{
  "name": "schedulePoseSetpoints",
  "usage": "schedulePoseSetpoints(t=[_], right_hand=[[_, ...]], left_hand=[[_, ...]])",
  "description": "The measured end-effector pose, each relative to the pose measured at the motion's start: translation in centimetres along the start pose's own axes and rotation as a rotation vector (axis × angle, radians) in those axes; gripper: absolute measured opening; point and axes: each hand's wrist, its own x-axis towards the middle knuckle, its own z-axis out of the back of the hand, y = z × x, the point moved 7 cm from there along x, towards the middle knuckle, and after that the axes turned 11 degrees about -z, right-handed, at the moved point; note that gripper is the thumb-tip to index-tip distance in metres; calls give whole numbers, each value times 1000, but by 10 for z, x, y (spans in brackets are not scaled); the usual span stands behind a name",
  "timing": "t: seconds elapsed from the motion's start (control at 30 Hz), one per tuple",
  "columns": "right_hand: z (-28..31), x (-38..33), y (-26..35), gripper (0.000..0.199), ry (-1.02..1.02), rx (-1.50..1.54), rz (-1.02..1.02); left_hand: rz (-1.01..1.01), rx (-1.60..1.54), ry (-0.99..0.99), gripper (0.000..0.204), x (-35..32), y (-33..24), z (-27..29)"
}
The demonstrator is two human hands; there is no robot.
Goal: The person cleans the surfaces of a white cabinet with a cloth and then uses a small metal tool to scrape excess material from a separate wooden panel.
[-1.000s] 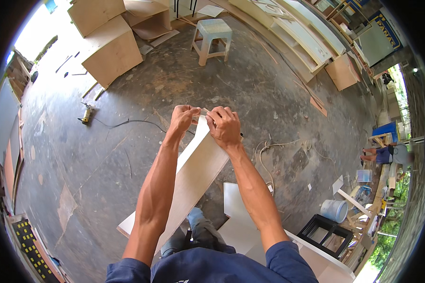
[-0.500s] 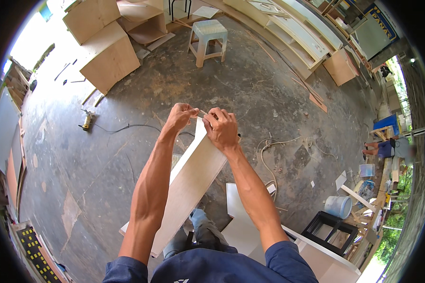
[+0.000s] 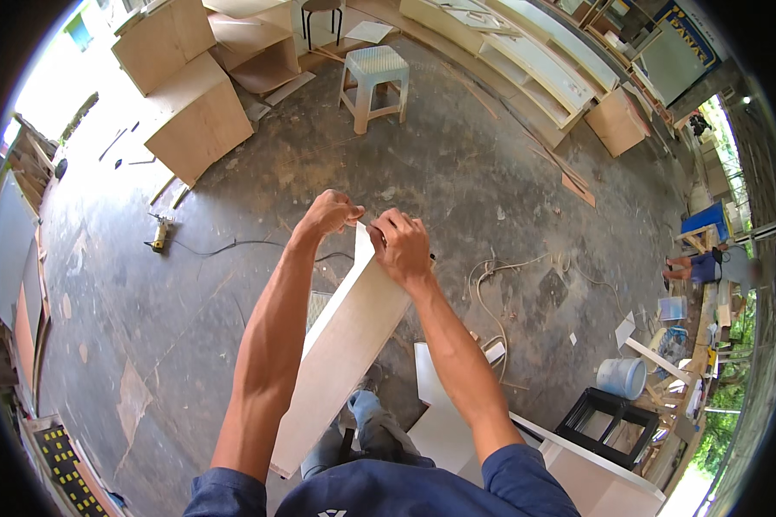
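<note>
A long pale wooden board point(image 3: 345, 340) with a white edge slants from my body up to both hands. At its far end, my right hand point(image 3: 403, 250) is closed, with its fingers curled over the corner and its palm against the board's right side. My left hand point(image 3: 329, 213) is closed in a pinch just left of the same corner. What lies between its fingertips is too small to make out. The board's near end comes down beside my legs.
A yellow power tool point(image 3: 159, 234) with a cord lies on the floor at left. A plastic stool point(image 3: 376, 73) and wooden boxes point(image 3: 200, 121) stand farther off. Pale cable point(image 3: 491, 271) coils at right, near a bucket point(image 3: 621, 376) and black frame point(image 3: 606, 429). Another person is at far right.
The thin pale strip seen between my fingertips no longer shows. My right hand has shifted slightly left and nearer to me, and the board's far end has dropped a little with it.
</note>
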Motion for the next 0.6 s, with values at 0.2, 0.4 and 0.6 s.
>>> schedulePoseSetpoints(t=[0.2,0.4,0.6], right_hand=[[0,2,-16,9,-34,29,-109],[5,5,-9,12,-40,23,-121],[12,4,-5,11,-144,-36,-34]], left_hand=[[-32,-98,-86,28,-2,-7,-6],[24,-274,-54,25,-8,3,-5],[110,-250,-91,26,-11,-8,-6]])
